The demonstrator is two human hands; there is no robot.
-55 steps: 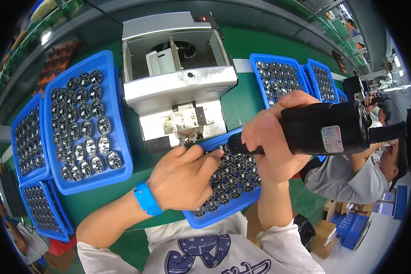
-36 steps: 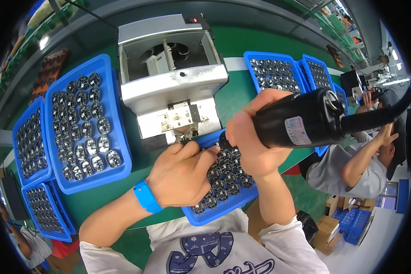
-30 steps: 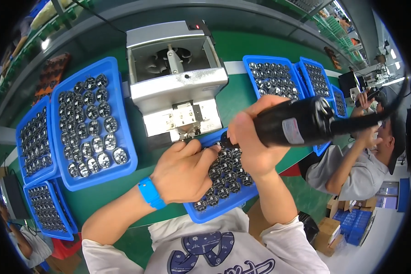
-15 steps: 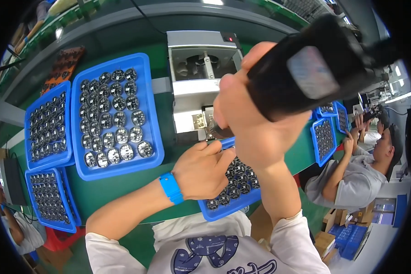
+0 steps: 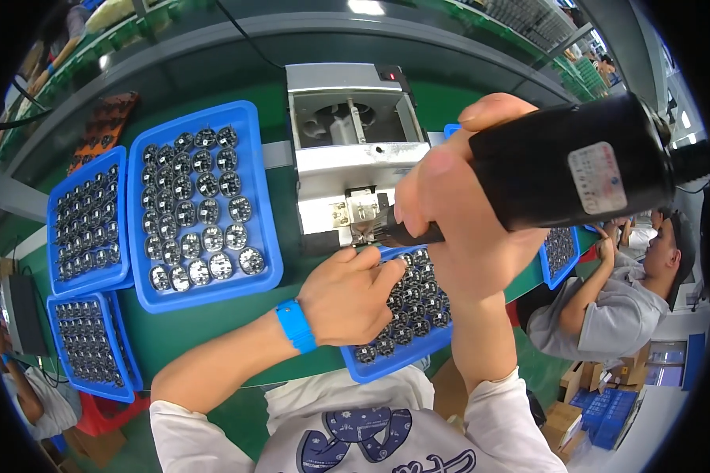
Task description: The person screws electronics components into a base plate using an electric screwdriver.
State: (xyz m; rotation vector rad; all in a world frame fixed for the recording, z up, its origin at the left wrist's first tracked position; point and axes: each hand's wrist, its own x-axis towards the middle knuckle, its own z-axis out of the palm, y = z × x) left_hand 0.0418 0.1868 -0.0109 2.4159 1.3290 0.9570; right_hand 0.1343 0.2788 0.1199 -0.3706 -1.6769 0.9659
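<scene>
In my right hand [image 5: 465, 229] is a black corded electric screwdriver [image 5: 528, 169], gripped round its body. Its tip points down-left to the front of a silver screw feeder [image 5: 327, 175] and is at or very near the small metal pick-up spot; contact is hard to tell. My left hand [image 5: 347, 298], with a blue wristband [image 5: 296, 325], lies at the far left part of a blue tray [image 5: 406, 361]. Its fingers are curled, and what they hold, if anything, is hidden. Rows of round black parts [image 5: 422, 325] fill that tray, partly covered by my hands.
Left of the feeder lies a large blue tray [image 5: 270, 236] of round parts, with smaller filled trays [image 5: 125, 268] beyond it. An orange rack [image 5: 106, 122] stands at the back left. Another filled tray [image 5: 558, 276] and a seated person [image 5: 599, 299] are to the right.
My right hand has lowered the screwdriver toward the front of the feeder, tipping its body flatter to the right. The left hand stays nearly where it was.
</scene>
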